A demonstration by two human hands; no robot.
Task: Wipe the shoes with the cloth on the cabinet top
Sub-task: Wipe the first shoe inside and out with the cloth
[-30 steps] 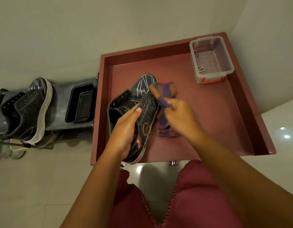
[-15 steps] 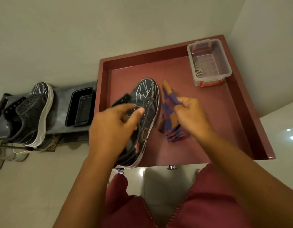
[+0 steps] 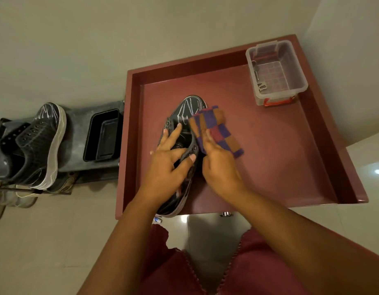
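My left hand (image 3: 163, 169) has its fingers wrapped over the black shoe (image 3: 184, 133) lying on the red cabinet surface (image 3: 269, 158). My right hand (image 3: 218, 165) grips the checkered cloth (image 3: 214, 128), pressed against the shoe's upper side.

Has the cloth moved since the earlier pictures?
Yes. The cloth went from beside the shoe up onto its toe, toward the clear box.

Shoe (image 3: 190, 109): glossy black, apparently synthetic. Cloth (image 3: 216, 128) touching it: soft checked woven fabric. Cabinet top (image 3: 269, 156) beneath: matt maroon. Box (image 3: 276, 71), far corner: clear smooth plastic.
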